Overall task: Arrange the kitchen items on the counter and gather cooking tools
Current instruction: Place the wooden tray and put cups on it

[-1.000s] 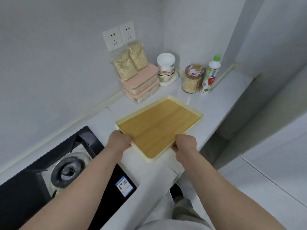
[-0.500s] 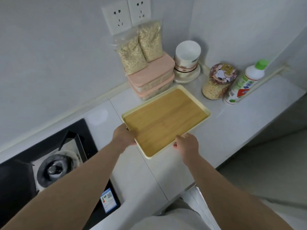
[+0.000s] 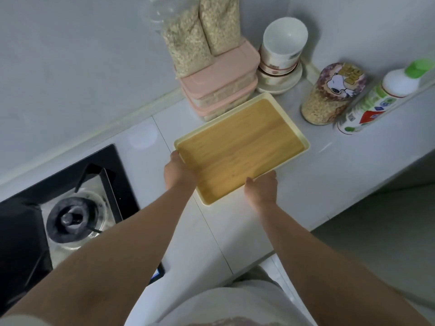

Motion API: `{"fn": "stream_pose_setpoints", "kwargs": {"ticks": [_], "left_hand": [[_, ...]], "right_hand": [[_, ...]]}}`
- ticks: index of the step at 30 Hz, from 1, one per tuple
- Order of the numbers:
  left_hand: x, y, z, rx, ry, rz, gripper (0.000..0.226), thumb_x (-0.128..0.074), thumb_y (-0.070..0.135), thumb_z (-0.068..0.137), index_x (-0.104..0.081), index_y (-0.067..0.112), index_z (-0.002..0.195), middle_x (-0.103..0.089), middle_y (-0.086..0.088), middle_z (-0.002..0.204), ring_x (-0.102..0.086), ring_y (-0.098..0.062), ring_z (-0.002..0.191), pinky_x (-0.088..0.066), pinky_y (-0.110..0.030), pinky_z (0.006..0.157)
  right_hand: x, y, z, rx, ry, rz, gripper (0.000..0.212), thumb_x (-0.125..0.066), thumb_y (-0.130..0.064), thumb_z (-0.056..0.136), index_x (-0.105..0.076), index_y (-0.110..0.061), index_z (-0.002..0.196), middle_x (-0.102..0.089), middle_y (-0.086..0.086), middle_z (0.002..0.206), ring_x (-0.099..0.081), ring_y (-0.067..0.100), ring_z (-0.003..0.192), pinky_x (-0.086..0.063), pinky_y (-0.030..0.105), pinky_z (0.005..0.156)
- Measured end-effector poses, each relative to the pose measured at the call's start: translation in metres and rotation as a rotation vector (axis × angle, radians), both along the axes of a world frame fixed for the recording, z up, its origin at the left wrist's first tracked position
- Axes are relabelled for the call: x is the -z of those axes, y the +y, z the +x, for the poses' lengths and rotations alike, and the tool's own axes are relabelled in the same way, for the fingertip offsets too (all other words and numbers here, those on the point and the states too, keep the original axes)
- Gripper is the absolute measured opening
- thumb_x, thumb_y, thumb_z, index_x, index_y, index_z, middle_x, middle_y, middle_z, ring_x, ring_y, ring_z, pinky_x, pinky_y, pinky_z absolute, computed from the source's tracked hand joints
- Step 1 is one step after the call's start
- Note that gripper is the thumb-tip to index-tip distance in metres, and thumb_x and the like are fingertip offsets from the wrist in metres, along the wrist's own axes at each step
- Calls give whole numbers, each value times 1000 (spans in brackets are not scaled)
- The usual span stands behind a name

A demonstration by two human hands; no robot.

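Observation:
A cream-rimmed tray with a wooden floor (image 3: 242, 142) lies flat on the white counter (image 3: 317, 175), its far corner close to the pink boxes. My left hand (image 3: 177, 171) grips the tray's left short edge, fingers curled over the rim. At the near long edge, my right hand (image 3: 261, 189) pinches the rim with the thumb on top. Nothing lies in the tray.
Against the wall stand two oat bags (image 3: 200, 31) on stacked pink-lidded boxes (image 3: 221, 85), stacked white bowls (image 3: 282, 48), a cartoon-print jar (image 3: 332, 95) and a green-capped bottle (image 3: 376, 97). A black gas stove (image 3: 70, 208) is at the left. The counter's front edge drops off at the right.
Both hands have pushed the tray away from the front edge toward the wall, and it now sits near the pink boxes. The camera has leaned in over the counter.

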State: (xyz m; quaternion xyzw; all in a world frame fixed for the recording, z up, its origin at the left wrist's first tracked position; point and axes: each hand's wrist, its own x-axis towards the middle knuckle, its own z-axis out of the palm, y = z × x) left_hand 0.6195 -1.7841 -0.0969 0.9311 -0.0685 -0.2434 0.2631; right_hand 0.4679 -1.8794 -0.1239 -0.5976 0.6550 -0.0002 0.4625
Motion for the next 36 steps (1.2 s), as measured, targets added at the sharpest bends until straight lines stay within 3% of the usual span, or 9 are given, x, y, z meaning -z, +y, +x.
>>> {"fn": "stream_pose_setpoints", "kwargs": {"ticks": [3,8,12,15,18,21,29,33,36], "left_hand": [[-1,-2,1,-7,6,8,45,-49,12,85,-47,19,130,-56,-1,103,-57,-27,90,-56,-40,79],[-9,2,-2,-16,76,13,50,-52,15,90,-41,20,138,-58,-2,113,-57,-24,90,-49,-36,71],[-24,23,-15,-38,120,-64,61,-53,17,94,-32,16,151,-57,-6,131,-54,-20,93,-45,-31,74],[-36,50,-21,-79,150,-167,49,-54,13,94,-48,16,143,-58,1,138,-59,-12,96,-51,-28,80],[-55,81,-19,-204,316,-305,24,-57,8,92,-65,10,114,-73,-7,103,-74,-23,82,-63,-38,74],[-84,128,-17,-327,325,-441,13,-56,6,95,-65,6,103,-74,-14,89,-74,-26,70,-62,-35,63],[-134,277,-42,-708,134,-603,15,-55,16,99,-65,7,93,-67,-9,65,-62,-22,50,-52,-30,50],[-153,371,-69,-826,-29,-561,18,-58,18,95,-68,4,89,-59,-4,55,-43,-15,39,-35,-25,42],[-161,447,-93,-937,-109,-589,17,-60,20,94,-69,5,90,-56,-3,55,-42,-15,43,-34,-24,42]], "right_hand": [[0,1,-1,-31,8,18,71,-53,-23,101,-11,9,148,-36,23,151,-42,31,137,-32,25,98],[-10,9,-2,103,-38,69,75,-62,-28,97,-16,-4,151,-37,26,147,-51,39,126,-44,38,95],[-30,28,-2,179,-127,83,48,-57,-27,99,-33,-8,137,-42,20,140,-58,34,99,-40,32,77],[-47,43,10,170,-266,99,33,-55,-24,98,-46,-8,126,-56,12,122,-54,24,89,-40,32,75],[-71,62,35,-15,-360,129,19,-51,-22,96,-56,-8,109,-58,3,90,-52,17,72,-38,28,61],[-97,102,68,-274,-439,192,17,-51,-28,97,-57,-12,97,-55,-3,77,-55,18,69,-42,28,59],[-153,241,104,-737,-559,330,17,-53,-30,98,-61,-16,93,-59,-4,79,-60,15,74,-49,33,71],[-174,328,92,-1016,-549,346,19,-52,-32,99,-62,-17,103,-62,-3,86,-60,9,71,-45,23,64],[-182,402,79,-1168,-543,345,18,-51,-32,100,-61,-18,104,-63,-3,88,-60,8,72,-42,20,60]]}}
